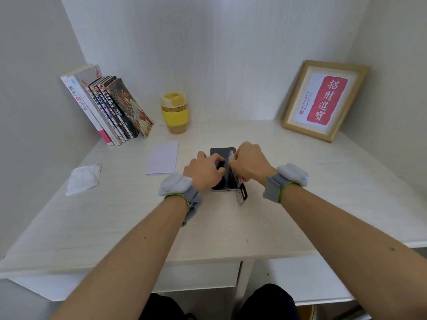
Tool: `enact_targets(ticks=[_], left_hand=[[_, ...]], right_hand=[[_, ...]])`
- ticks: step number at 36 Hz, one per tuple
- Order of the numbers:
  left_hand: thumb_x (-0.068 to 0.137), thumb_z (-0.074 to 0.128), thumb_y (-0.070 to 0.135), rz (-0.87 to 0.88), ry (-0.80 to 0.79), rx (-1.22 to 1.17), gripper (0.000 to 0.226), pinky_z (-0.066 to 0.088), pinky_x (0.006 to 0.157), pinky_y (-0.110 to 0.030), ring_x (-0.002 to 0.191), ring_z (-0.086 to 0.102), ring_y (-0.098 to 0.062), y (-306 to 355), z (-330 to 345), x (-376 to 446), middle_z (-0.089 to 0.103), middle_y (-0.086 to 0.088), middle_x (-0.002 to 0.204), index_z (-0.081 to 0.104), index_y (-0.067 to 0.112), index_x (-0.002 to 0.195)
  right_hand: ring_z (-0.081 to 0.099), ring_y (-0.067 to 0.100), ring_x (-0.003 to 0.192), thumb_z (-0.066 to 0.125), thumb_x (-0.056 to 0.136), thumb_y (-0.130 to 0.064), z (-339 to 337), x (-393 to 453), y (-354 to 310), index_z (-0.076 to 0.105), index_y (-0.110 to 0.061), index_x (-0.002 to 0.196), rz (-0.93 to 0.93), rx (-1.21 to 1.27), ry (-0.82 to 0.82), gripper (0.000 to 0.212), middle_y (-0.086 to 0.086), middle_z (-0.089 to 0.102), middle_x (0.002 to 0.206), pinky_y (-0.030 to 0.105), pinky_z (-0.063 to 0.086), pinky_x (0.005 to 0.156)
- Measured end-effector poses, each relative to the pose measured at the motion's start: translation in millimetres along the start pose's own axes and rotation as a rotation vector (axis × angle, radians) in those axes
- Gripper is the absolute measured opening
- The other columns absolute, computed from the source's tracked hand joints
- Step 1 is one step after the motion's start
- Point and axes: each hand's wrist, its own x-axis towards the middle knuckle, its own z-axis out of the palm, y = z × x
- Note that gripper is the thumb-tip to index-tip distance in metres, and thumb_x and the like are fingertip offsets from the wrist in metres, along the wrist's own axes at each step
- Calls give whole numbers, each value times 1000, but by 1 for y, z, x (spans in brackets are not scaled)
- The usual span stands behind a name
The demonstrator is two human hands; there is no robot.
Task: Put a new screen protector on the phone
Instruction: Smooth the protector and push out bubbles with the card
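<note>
The phone [223,168] lies flat, screen up, mid-bench [300,181], long axis running away from the person. The left hand [203,170] rests on its left half, fingers curled down onto the glass — judged to be pinning the phone so it can't slide. The right hand [250,161] is curled at the phone's right edge, pinching what looks like a thin pale film or tab [231,157]; probably peeling a backing layer or lifting the screen protector [241,192], which seems to be the dark sheet tilted up along the right edge, its near end sticking out past the phone toward the person. Hinging it on one long edge would let it come down square — a guess.

Hard to tell: whether that tilted sheet is the new protector or an old one coming off, and exactly what the right fingertips hold — knuckles cover the contact. The phone's middle is hidden under both hands.

A white paper sleeve [163,158] lies just left of the phone, likely the packaging. A crumpled wipe [83,179] sits farther left, well apart. A row of books [108,109], a yellow cup [175,113] and a framed print [324,100] stand along the back, clear of the work. Grey wristbands [176,188] sit on both wrists.
</note>
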Motion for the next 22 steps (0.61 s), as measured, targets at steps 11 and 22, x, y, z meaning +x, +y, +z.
enact_targets(ticks=[11,22], left_hand=[[94,43,43,15,-28,-4,42,43,99,-43,113,50,-31,-3,-2,0,39,-9,130,43,38,136],[96,44,43,2,-33,26,52,38,104,-43,126,42,-34,0,-4,-12,35,-12,142,33,27,145]], right_hand=[[66,33,68,56,87,-27,-12,7,1,68,-8,78,-47,-173,47,24,15,65,80,39,60,65],[59,30,89,41,96,-20,-4,-46,11,63,-20,111,-453,-744,71,27,5,54,103,33,34,63]])
